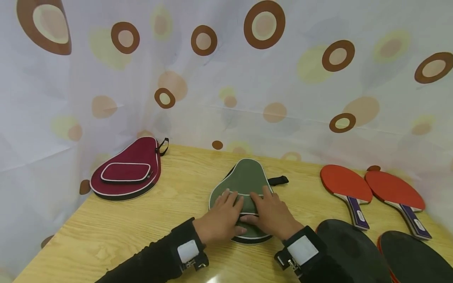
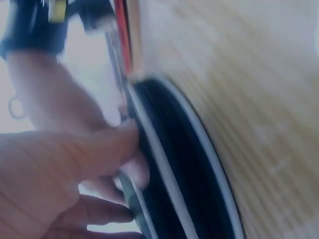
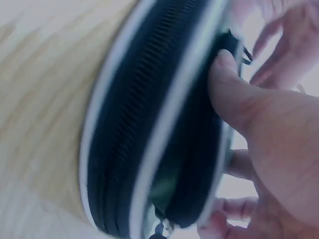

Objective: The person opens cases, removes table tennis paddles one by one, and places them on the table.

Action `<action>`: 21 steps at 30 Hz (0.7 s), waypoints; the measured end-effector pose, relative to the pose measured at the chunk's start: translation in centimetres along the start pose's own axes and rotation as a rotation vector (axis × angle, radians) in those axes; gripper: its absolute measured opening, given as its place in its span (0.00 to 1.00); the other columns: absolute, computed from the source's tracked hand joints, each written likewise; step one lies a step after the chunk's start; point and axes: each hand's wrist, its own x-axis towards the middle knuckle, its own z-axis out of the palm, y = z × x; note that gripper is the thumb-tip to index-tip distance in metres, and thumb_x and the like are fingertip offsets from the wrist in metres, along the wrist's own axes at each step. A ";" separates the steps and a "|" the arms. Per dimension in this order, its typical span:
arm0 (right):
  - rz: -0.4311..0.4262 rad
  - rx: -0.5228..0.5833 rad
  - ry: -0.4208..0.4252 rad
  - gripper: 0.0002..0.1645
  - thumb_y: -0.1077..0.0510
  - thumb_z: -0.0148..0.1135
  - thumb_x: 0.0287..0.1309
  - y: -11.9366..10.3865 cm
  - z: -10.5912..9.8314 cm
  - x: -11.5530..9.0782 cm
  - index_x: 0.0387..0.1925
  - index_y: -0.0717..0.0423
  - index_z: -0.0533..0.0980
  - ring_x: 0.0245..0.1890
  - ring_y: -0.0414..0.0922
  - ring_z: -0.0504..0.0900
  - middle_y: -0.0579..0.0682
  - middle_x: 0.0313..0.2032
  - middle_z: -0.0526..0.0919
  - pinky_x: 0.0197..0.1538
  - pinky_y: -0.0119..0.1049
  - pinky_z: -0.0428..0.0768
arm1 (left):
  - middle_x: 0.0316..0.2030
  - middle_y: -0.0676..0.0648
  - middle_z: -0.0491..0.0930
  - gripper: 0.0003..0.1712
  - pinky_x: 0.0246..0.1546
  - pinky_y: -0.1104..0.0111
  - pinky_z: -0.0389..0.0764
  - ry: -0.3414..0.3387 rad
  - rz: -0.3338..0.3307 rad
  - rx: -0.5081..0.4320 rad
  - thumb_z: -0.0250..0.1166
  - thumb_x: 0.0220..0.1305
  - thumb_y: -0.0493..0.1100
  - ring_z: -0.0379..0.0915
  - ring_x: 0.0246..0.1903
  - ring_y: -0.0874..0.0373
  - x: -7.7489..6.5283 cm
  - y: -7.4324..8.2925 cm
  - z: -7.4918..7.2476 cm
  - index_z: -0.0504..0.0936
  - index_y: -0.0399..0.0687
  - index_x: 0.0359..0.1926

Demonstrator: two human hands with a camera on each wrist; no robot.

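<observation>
A green table tennis paddle case [image 1: 246,173] with white piping lies flat in the middle of the wooden table, narrow end away from me. My left hand [image 1: 220,218] rests on the left part of its raised front pocket, fingers extended over the top. On the right part lies my right hand [image 1: 274,214], its fingers spread. Both thumbs are at the pocket's near side; in the right wrist view the right thumb [image 3: 232,89] lies along the pocket's black side [image 3: 192,164]. The case's black zipped edge [image 3: 134,99] runs below. A black strap [image 1: 278,180] sticks out on the right.
A dark red paddle case [image 1: 125,153] with a small pocket lies at the back left. To the right are two red-faced paddles [image 1: 345,182] with purple handles, and two black-faced paddles [image 1: 350,247] nearer me. A patterned cloth [image 1: 226,78] hangs behind the table.
</observation>
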 end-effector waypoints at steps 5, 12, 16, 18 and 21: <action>0.035 0.158 -0.110 0.43 0.41 0.70 0.60 1.3 -1.7 -1.4 0.69 0.58 0.69 0.51 0.61 0.75 0.65 0.56 0.70 0.44 0.58 0.79 | 0.77 0.33 0.48 0.51 0.70 0.42 0.58 -0.052 0.028 0.015 0.68 0.64 0.59 0.42 0.76 0.36 0.4 1.9 0.7 0.56 0.41 0.78; 0.061 0.223 -0.110 0.48 0.39 0.70 0.59 3.1 -3.8 -3.9 0.73 0.56 0.65 0.45 0.54 0.71 0.62 0.54 0.69 0.38 0.50 0.76 | 0.76 0.35 0.51 0.50 0.62 0.34 0.64 -0.028 0.045 0.040 0.70 0.61 0.61 0.45 0.74 0.30 2.0 3.0 1.7 0.57 0.66 0.79; 0.071 0.185 -0.065 0.46 0.38 0.69 0.59 3.8 -4.3 -4.7 0.72 0.55 0.66 0.45 0.56 0.71 0.62 0.53 0.69 0.39 0.54 0.76 | 0.75 0.35 0.54 0.51 0.57 0.29 0.65 -0.016 -0.011 0.047 0.72 0.57 0.63 0.48 0.73 0.27 2.9 3.5 2.0 0.58 0.68 0.78; 0.075 0.172 -0.047 0.45 0.39 0.69 0.60 3.9 -4.3 -5.0 0.71 0.55 0.67 0.45 0.56 0.72 0.62 0.53 0.69 0.40 0.54 0.76 | 0.75 0.35 0.55 0.52 0.56 0.29 0.65 -0.011 -0.038 0.047 0.73 0.57 0.64 0.49 0.72 0.27 3.2 3.4 2.1 0.59 0.66 0.78; 0.089 0.157 -0.030 0.44 0.41 0.70 0.60 4.2 -4.1 -5.5 0.71 0.55 0.67 0.47 0.56 0.72 0.63 0.54 0.69 0.41 0.55 0.77 | 0.75 0.36 0.56 0.52 0.56 0.28 0.66 0.004 -0.070 0.044 0.73 0.58 0.63 0.50 0.72 0.27 3.5 3.0 2.4 0.59 0.63 0.78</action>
